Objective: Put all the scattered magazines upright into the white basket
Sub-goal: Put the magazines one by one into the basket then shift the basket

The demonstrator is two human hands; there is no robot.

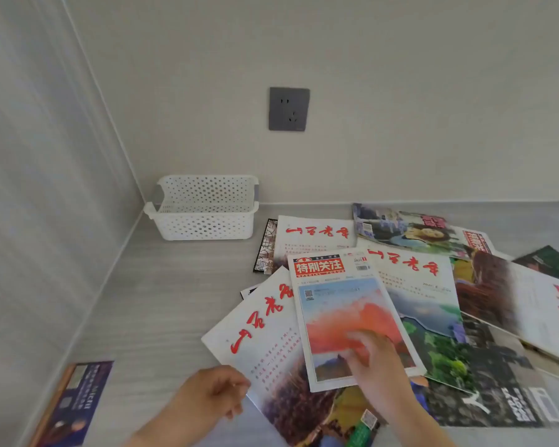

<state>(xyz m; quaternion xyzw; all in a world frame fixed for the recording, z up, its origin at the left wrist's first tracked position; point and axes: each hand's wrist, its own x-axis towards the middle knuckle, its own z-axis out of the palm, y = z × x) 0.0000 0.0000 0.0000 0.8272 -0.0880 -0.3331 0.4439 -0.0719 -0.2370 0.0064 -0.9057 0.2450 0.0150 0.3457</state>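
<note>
Several magazines lie scattered flat and overlapping on the grey table. On top is a magazine with a red title block and an orange-red picture (342, 304). My right hand (373, 362) rests on its lower right part, fingers spread on the cover. My left hand (212, 395) is loosely curled at the left edge of a white magazine with red script (265, 337); whether it grips that edge I cannot tell. The white perforated basket (204, 227) stands empty in the far left corner, apart from the pile.
A dark blue booklet (75, 401) lies alone at the near left by the wall. A grey wall socket (289, 109) sits above the table. Walls close off the left and back. More magazines (513, 301) spread to the right edge.
</note>
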